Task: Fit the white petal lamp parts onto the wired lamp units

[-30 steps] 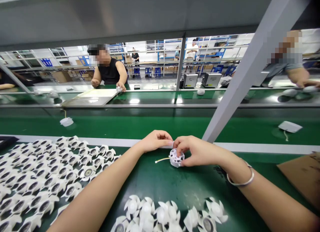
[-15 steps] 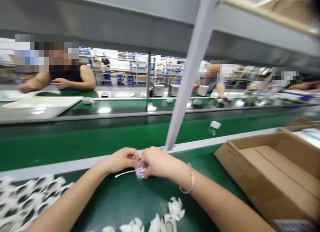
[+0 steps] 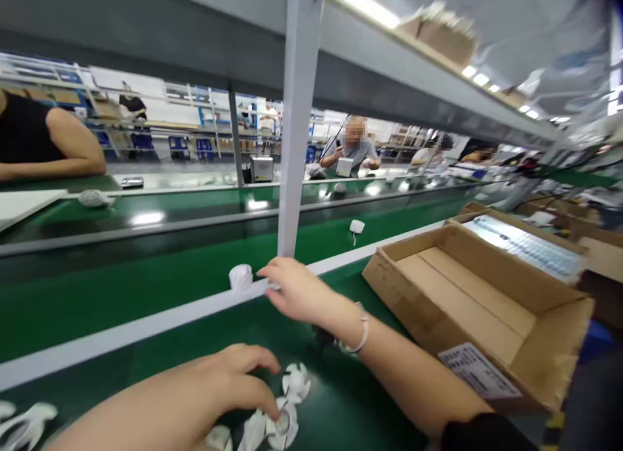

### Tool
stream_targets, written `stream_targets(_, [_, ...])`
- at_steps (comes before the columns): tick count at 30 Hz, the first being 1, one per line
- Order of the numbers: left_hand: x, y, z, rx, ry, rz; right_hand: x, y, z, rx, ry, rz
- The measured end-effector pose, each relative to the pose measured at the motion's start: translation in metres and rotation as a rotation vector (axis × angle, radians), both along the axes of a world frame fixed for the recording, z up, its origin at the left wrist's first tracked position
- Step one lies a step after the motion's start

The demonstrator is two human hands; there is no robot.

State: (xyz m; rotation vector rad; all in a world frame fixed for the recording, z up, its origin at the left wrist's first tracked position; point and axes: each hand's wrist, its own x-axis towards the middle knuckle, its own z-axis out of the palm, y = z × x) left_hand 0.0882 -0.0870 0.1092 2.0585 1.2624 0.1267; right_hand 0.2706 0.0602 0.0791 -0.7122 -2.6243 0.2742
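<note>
My right hand [image 3: 292, 290] reaches forward over the green bench with its fingers stretched out and nothing in them. Just beyond its fingertips, a small white round fan part [image 3: 241, 277] stands at the white strip along the belt's edge. My left hand [image 3: 241, 379] is low at the near edge, fingers curled down onto a small heap of white fan blades [image 3: 285, 409]. A silver bracelet [image 3: 359, 339] is on my right wrist.
An open cardboard box [image 3: 467, 295] stands to the right. A grey upright post [image 3: 294, 133] rises just behind my right hand. Another white part [image 3: 357, 227] rides the green conveyor. Other people sit across the line.
Both hands held a white fan part together; now the right hand has let it go by the belt's edge and the left hand has dropped to the fan blades. The camera turned right.
</note>
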Motion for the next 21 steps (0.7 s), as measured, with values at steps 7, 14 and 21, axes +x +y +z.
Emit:
stream_targets(7, [0.013, 0.016, -0.024, -0.126, -0.031, -0.185, 0.075, 0.002, -0.002, -0.445, -0.103, 0.040])
stream_targets(14, [0.020, 0.018, -0.029, -0.002, -0.128, -0.229, 0.082, -0.011, -0.019, -0.501, -0.306, 0.041])
stream_targets(21, [0.026, 0.018, -0.043, 0.045, -0.129, -0.297, 0.073, -0.023, -0.023, -0.293, -0.419, 0.031])
